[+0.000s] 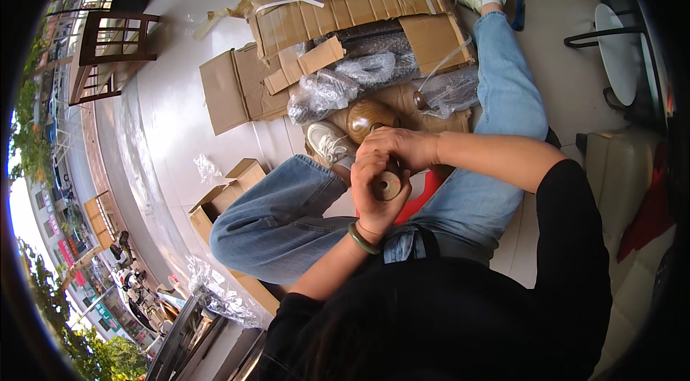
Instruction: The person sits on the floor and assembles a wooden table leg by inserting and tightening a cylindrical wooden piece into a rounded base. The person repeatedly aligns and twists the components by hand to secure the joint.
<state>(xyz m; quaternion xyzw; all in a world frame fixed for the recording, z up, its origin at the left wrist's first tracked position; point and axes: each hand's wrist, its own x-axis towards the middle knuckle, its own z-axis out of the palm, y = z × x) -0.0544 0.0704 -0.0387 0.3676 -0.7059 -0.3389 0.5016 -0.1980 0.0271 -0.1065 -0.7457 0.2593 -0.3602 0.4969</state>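
My left hand (368, 198), with a green bangle at its wrist, is wrapped around the near end of a turned wooden post (387, 184). That end is round and flat with a small hole in its middle. My right hand (406, 147) is closed over the post just beyond the left one. Past my hands a glossy, rounded brown wooden bulb (365, 119) shows near my shoe; it seems to be part of the same post, but my hands hide the join. Both hands are between my bent legs.
An opened cardboard carton (345, 7) ahead holds pieces in bubble wrap (327, 93). A smaller carton (228, 190) stands by my left knee. A wooden chair (108, 57) is at the far left; a pale round seat (617, 54) with black legs is at right.
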